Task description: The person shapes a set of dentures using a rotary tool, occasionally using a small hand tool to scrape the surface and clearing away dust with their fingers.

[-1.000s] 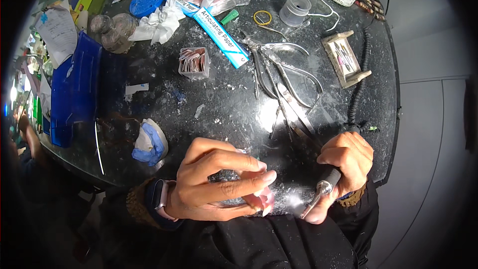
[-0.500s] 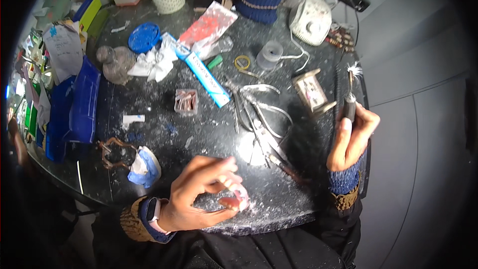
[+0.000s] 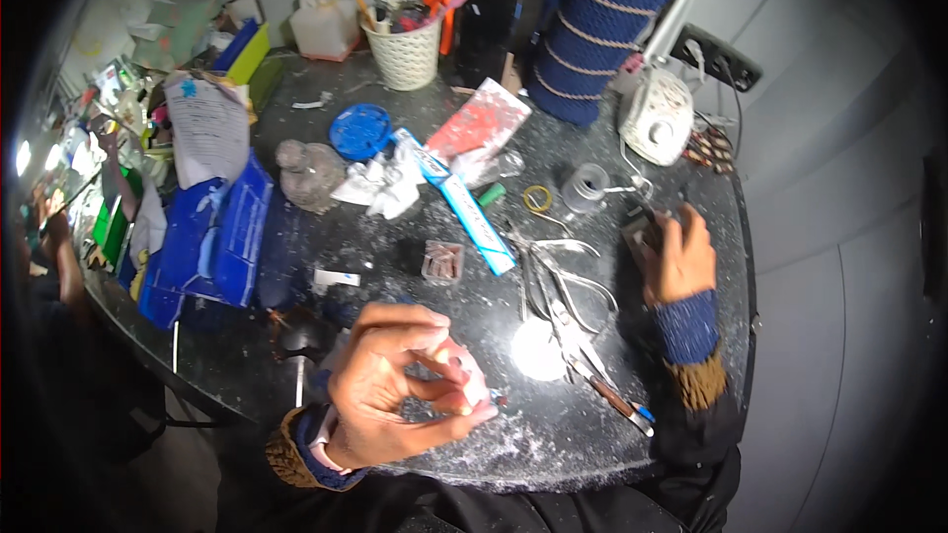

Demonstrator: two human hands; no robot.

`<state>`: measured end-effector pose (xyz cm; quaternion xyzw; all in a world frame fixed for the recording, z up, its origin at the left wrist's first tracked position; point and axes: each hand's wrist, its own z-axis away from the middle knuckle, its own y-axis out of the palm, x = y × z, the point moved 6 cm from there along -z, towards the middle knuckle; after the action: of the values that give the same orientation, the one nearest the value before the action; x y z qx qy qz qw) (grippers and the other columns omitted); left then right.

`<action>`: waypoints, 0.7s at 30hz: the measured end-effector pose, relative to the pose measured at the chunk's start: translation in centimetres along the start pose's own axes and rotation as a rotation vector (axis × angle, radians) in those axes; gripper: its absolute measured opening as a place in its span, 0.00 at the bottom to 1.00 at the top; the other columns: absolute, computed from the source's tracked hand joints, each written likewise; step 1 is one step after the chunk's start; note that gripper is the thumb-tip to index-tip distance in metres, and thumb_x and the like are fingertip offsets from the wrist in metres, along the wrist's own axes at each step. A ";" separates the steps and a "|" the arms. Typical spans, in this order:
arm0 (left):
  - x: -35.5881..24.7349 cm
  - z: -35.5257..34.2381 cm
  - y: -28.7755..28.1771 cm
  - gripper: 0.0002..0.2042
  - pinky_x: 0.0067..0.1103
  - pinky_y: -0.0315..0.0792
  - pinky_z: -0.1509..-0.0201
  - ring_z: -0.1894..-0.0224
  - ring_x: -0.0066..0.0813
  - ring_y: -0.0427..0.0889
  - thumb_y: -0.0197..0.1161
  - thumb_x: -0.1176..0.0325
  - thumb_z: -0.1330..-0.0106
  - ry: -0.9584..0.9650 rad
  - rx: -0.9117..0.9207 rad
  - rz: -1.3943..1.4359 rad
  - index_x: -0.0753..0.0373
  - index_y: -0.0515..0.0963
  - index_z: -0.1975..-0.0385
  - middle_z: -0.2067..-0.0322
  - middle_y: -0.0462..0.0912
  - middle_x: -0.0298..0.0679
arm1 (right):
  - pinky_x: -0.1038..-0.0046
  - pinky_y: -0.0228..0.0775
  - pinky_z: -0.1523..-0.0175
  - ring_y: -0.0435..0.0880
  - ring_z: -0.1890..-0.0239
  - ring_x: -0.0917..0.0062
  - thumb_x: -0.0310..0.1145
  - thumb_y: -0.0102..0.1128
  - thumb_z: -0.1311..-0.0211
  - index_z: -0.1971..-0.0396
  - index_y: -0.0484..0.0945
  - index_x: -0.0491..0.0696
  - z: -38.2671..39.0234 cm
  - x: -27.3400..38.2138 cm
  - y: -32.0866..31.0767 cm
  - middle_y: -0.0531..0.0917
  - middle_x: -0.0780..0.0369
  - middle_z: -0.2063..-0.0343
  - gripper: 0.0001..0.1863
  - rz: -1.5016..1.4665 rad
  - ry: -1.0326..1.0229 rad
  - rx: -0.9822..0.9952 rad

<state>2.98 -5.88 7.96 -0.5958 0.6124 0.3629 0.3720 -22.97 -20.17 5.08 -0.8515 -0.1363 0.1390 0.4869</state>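
Note:
My left hand (image 3: 390,385), near the front of the bench, pinches a small pink denture plate (image 3: 474,377) between curled fingertips and thumb. The fingers cover part of it. Farther right, my right hand (image 3: 681,259) is bent over a small handpiece stand (image 3: 642,233). Its fingers are curled and hide most of the stand; what they grip is out of sight. Between the hands lie metal pliers (image 3: 563,286) and a brown-handled tool (image 3: 612,397). A clear box of pinkish strips (image 3: 443,262) sits beyond my left hand.
A blue tray (image 3: 212,237) and papers crowd the left side. Toward the back are a white pot of tools (image 3: 403,54), a blue lid (image 3: 360,131), a long blue-and-white box (image 3: 464,212), a navy ribbed hose (image 3: 597,35) and a white control unit (image 3: 657,118). Powder covers the dark bench (image 3: 553,444).
My right hand has moved from the bench's right edge, where it held up a brush-tipped handpiece, to the stand. My left hand keeps the denture plate, turned somewhat. The view has shifted.

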 end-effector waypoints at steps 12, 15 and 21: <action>-0.6 0.1 -0.7 0.26 0.19 0.84 0.68 0.67 0.32 0.83 0.74 0.84 0.60 0.218 -0.118 -0.073 0.69 0.68 0.59 0.56 0.68 0.49 | 0.67 0.72 0.72 0.82 0.74 0.67 0.37 0.62 0.48 0.74 0.80 0.51 8.2 5.0 -2.0 0.79 0.64 0.71 0.06 -0.271 0.103 0.563; -0.5 0.1 -0.9 0.26 0.18 0.83 0.68 0.66 0.31 0.83 0.75 0.82 0.60 0.252 -0.116 -0.125 0.69 0.68 0.61 0.57 0.69 0.49 | 0.66 0.72 0.71 0.81 0.72 0.67 0.35 0.61 0.48 0.73 0.77 0.49 8.3 5.3 -2.1 0.78 0.62 0.72 0.06 -0.225 0.125 0.581; -0.7 -0.2 -0.8 0.26 0.18 0.83 0.69 0.66 0.30 0.83 0.76 0.81 0.60 0.253 -0.082 -0.190 0.69 0.68 0.62 0.58 0.70 0.49 | 0.63 0.71 0.70 0.80 0.73 0.61 0.31 0.60 0.47 0.71 0.71 0.47 8.6 4.1 -1.4 0.76 0.59 0.72 0.08 -0.343 0.203 0.661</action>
<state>3.79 -5.75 8.63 -0.7067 0.5799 0.2726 0.2999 -22.49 -11.14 1.64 -0.6230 -0.1757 0.0069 0.7622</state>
